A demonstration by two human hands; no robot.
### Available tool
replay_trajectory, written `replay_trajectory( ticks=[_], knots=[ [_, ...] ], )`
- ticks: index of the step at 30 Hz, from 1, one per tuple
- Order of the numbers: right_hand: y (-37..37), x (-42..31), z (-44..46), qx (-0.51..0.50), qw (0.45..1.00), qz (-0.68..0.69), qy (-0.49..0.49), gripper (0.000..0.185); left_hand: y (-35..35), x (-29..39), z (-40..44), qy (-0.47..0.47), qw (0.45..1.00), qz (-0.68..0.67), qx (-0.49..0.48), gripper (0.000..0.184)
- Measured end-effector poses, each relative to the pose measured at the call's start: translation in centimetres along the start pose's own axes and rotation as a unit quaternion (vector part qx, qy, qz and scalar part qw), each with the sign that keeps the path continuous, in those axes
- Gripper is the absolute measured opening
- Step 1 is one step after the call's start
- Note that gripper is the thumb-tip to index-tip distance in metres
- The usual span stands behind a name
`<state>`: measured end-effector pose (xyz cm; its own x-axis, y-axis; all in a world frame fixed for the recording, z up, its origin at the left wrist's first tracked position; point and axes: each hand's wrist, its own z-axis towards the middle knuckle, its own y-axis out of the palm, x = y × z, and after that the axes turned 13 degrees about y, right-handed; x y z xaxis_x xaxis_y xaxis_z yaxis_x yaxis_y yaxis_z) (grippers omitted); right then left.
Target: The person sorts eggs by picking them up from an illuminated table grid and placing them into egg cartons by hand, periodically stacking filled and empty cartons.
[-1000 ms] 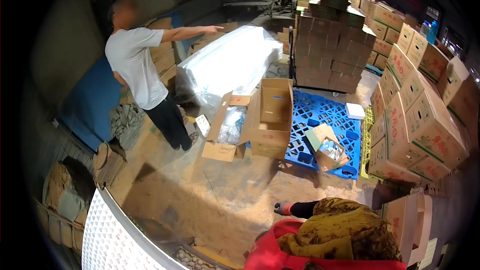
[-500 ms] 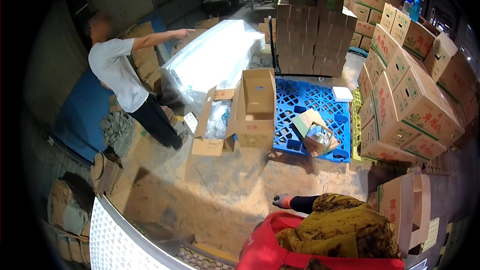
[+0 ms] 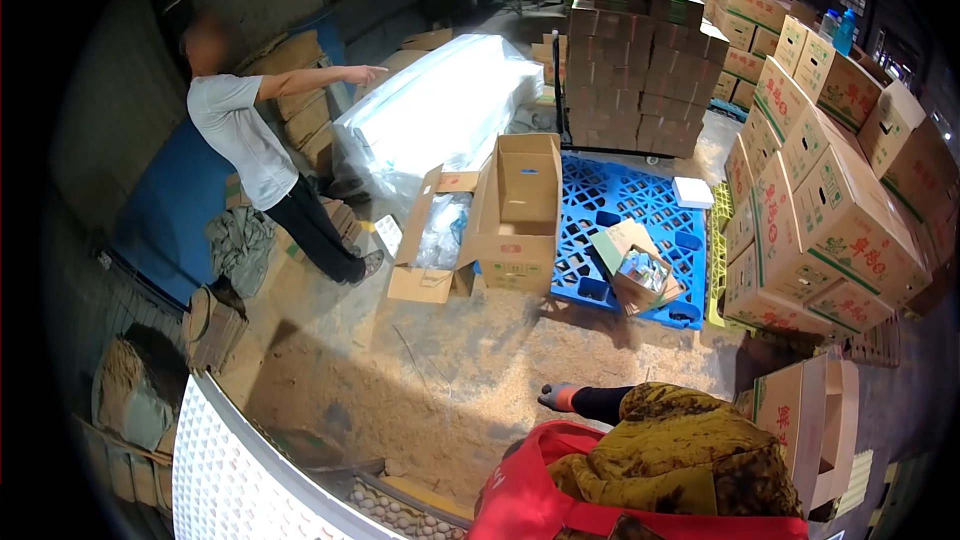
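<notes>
My right hand [image 3: 558, 397], in a grey glove with an orange cuff, hangs over the dusty floor [image 3: 410, 370]. Its fingers look curled together, with nothing seen sticking out of them. A dark cuff and a mottled yellow-brown sleeve [image 3: 680, 450] lead to it, beside a red apron [image 3: 530, 470]. My left hand is out of sight. Nearest the bottom edge are eggs [image 3: 400, 515] in rows and a white panel with a raised pattern [image 3: 230, 475]. Ahead stands an open, tall carton [image 3: 515, 250], beside a lower carton [image 3: 420, 283] with clear plastic inside.
A blue plastic pallet [image 3: 650, 205] bears a small open box [image 3: 640, 290] of packets. Printed cartons [image 3: 800, 200] are stacked at right, brown boxes [image 3: 640, 70] behind. At left, a person [image 3: 240, 140] points with an outstretched arm near a plastic-wrapped bundle [image 3: 440, 110].
The view has shifted slightly, so the background sits a little farther right. My right hand has moved slightly left in view. The other person keeps pointing.
</notes>
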<state>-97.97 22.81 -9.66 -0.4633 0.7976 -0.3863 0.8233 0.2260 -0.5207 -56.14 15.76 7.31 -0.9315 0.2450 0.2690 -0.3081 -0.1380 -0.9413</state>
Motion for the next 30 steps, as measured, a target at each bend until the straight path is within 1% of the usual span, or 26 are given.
replay_trajectory(
  ticks=[2, 5, 11, 14, 17, 20, 23, 26, 30],
  knots=[
    [-0.5, -0.7, -0.6, -0.017, 1.000, -0.005, 0.014, 0.051, 0.1, -0.1, 0.0, -0.001, 1.000, -0.002, 0.001, 0.051],
    [0.8, -0.1, 0.9, 0.033, 0.999, -0.010, -0.014, 0.046, 0.0, -0.5, 0.1, -0.006, 1.000, -0.002, 0.003, 0.050],
    [0.8, -1.4, 1.7, 0.012, 0.999, -0.038, -0.011, 0.047, -0.1, -1.1, 0.1, -0.019, 1.000, -0.004, 0.009, 0.049],
    [1.4, -1.8, 2.2, 0.038, 0.999, -0.023, -0.027, 0.049, 0.0, -1.3, 0.1, -0.026, 1.000, -0.004, 0.012, 0.048],
    [-0.2, -3.9, 0.5, -0.023, 0.999, -0.049, 0.001, 0.055, -0.1, -1.5, 0.2, -0.032, 0.999, -0.005, 0.014, 0.047],
    [-0.6, -5.2, 0.0, -0.030, 0.998, -0.062, 0.010, 0.055, -0.2, -1.8, 0.2, -0.039, 0.999, -0.006, 0.019, 0.046],
    [-1.7, -7.1, -1.7, -0.053, 0.997, -0.048, 0.039, 0.055, -0.2, -2.0, 0.2, -0.047, 0.999, -0.005, 0.022, 0.046],
    [-1.4, -7.3, -0.7, -0.047, 0.997, -0.064, 0.025, 0.054, -0.1, -2.3, 0.3, -0.054, 0.998, -0.003, 0.026, 0.045],
    [-1.6, -8.1, -0.4, -0.050, 0.996, -0.061, 0.037, 0.054, -0.1, -2.7, 0.3, -0.063, 0.998, -0.003, 0.031, 0.044]
  ],
)
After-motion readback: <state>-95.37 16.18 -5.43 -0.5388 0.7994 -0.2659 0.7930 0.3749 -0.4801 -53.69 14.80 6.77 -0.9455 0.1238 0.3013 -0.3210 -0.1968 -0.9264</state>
